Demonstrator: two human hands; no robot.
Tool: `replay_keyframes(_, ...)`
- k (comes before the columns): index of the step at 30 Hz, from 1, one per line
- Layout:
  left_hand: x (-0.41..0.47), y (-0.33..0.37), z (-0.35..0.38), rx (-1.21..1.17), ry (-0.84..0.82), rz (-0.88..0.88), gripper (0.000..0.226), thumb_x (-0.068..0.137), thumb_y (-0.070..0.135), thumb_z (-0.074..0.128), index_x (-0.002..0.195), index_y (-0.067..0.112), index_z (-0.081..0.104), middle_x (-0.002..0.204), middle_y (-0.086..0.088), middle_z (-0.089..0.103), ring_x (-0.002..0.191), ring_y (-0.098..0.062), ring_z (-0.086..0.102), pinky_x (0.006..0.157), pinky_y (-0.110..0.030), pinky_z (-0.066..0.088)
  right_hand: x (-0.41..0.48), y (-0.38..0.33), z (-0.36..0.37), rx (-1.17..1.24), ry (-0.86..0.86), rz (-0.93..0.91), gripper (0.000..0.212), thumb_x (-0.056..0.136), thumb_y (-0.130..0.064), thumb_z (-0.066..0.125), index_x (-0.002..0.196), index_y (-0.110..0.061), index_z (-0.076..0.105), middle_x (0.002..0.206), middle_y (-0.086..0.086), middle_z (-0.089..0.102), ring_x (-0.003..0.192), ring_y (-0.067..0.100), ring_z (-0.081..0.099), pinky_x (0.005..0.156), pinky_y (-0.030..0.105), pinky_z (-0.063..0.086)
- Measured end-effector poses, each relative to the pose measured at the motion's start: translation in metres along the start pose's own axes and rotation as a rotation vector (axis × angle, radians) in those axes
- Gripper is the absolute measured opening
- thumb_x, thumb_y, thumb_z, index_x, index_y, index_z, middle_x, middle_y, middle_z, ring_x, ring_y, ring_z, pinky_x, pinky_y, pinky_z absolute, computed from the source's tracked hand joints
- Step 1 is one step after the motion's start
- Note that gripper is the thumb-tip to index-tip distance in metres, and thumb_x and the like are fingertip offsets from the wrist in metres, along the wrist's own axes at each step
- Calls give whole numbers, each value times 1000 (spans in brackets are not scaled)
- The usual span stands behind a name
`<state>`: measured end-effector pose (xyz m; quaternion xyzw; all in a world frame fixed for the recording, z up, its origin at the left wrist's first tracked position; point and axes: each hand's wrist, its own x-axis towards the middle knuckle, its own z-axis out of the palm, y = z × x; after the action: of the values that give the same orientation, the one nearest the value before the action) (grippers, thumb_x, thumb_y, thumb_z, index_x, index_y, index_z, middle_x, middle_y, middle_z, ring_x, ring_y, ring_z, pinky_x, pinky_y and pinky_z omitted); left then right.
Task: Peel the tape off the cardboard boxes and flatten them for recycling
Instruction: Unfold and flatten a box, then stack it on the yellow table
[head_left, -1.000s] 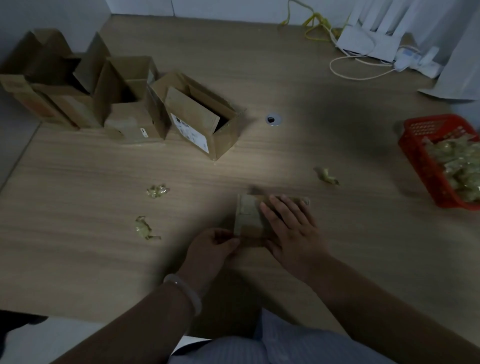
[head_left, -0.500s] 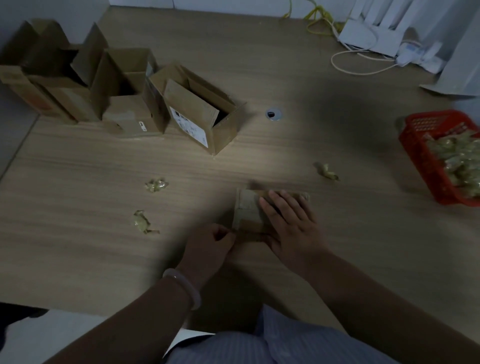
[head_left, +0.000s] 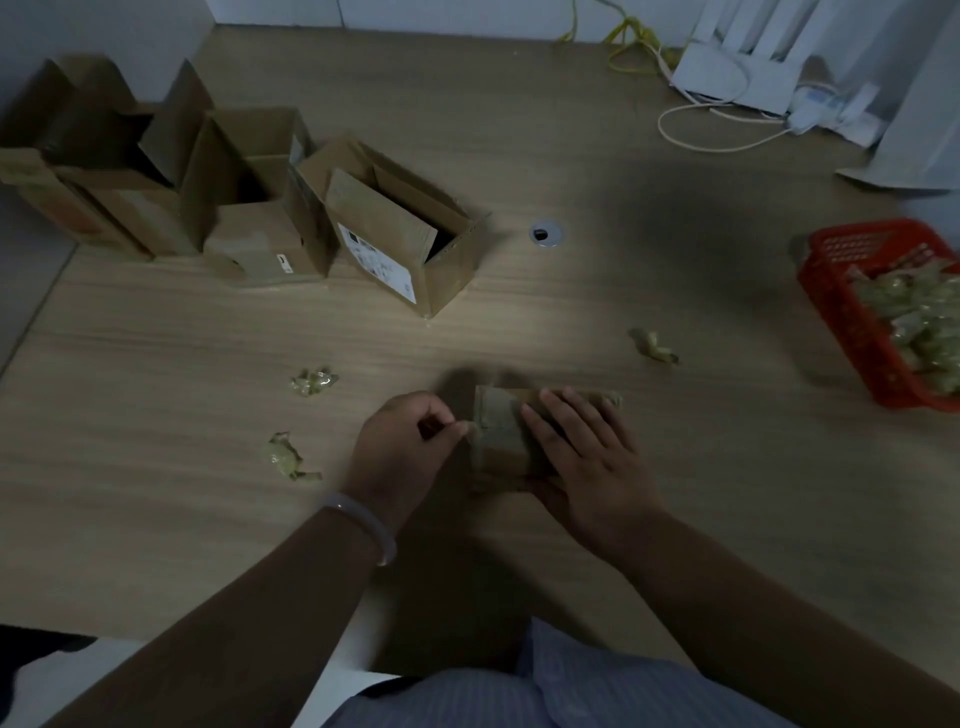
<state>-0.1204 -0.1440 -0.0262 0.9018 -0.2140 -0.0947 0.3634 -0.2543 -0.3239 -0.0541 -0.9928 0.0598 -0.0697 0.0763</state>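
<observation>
Box (head_left: 501, 434) lies flat on desk (head_left: 156, 415), long axis left-right. It is pinned by right hand (head_left: 587, 462), fingers (head_left: 563, 415) straight. Tape end (head_left: 470, 428) at box's left edge is pinched by left hand (head_left: 400, 447). Peel is judged leftward, away from pinning hand.

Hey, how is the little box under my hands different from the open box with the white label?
The small box lies low under the right hand, while the left hand pinches tape at its edge; the labelled box stands untouched. The labelled box is larger, with flaps open; the small box looks closed. Only the labelled box shows a white label. Both are brown cardboard on the table.
</observation>
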Motion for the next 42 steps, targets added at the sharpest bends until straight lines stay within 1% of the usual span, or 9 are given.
replay_keyframes(4, 4, -6, 1, -36, -71, 99, 18, 77, 19, 76, 94, 20, 71, 89, 4, 68, 82, -9, 62, 73, -10, 42, 0, 1, 1, 3, -5, 3, 68, 86, -53, 54, 146, -24, 39, 153, 3, 36, 142, 23, 31, 112, 50, 29)
replay_keyframes(11, 4, -17, -11, 323, -301, 522, 22, 89, 22, 59, 102, 13, 74, 103, -6, 70, 92, -25, 65, 80, -29, 49, -1, 1, 3, 1, -18, 9, 68, 88, -55, 47, 148, -25, 35, 154, 3, 33, 143, 22, 28, 115, 49, 24)
replay_keyframes(17, 28, -10, -10, -75, -152, 1, 25, 93, 24, 58, 116, 18, 68, 109, -1, 70, 98, -14, 65, 86, -16, 42, -1, -1, 2, 23, 18, 6, 67, 87, -53, 51, 147, -24, 39, 153, 3, 35, 142, 23, 31, 113, 49, 27)
replay_keyframes(21, 52, 8, 9, -259, -372, -183, 20, 92, 30, 60, 108, 23, 70, 104, 0, 71, 96, -17, 66, 93, -40, 52, 0, -1, 1, 26, 55, -3, 68, 85, -51, 57, 145, -23, 42, 151, 4, 39, 140, 24, 35, 111, 49, 30)
replay_keyframes(25, 65, 13, 12, -320, -398, -254, 4, 83, 24, 72, 79, 26, 71, 83, -2, 72, 75, -16, 68, 76, -35, 59, 0, -2, 1, 22, 50, 3, 68, 85, -52, 55, 145, -24, 42, 151, 3, 38, 141, 23, 33, 111, 49, 30)
replay_keyframes(29, 66, 13, 5, -20, -339, 28, 6, 85, 28, 69, 79, 29, 68, 80, 12, 64, 77, -5, 58, 66, -19, 45, 1, -2, -1, 38, 40, 12, 66, 86, -52, 55, 144, -23, 43, 151, 4, 39, 141, 23, 34, 111, 50, 31)
replay_keyframes(33, 44, 10, -3, -38, -268, 137, 6, 87, 18, 66, 83, 19, 69, 79, 7, 64, 75, -8, 57, 68, -21, 42, 0, -4, -3, 35, -10, 32, 68, 87, -54, 51, 147, -25, 38, 153, 2, 36, 142, 22, 31, 112, 49, 29)
replay_keyframes(38, 24, -3, -8, -457, -276, -171, 12, 89, 3, 62, 80, 11, 64, 57, 5, 64, 51, 1, 60, 50, -9, 43, 1, -4, -5, 27, -40, 38, 68, 88, -57, 45, 148, -26, 35, 154, 1, 34, 142, 22, 30, 113, 49, 28)
replay_keyframes(42, 27, -8, 5, -539, -305, -376, 18, 82, 6, 72, 96, 10, 61, 73, -5, 64, 52, -9, 61, 51, -19, 47, 0, -4, -3, 39, -31, 42, 68, 87, -56, 47, 148, -26, 36, 154, 1, 35, 142, 22, 31, 112, 49, 28)
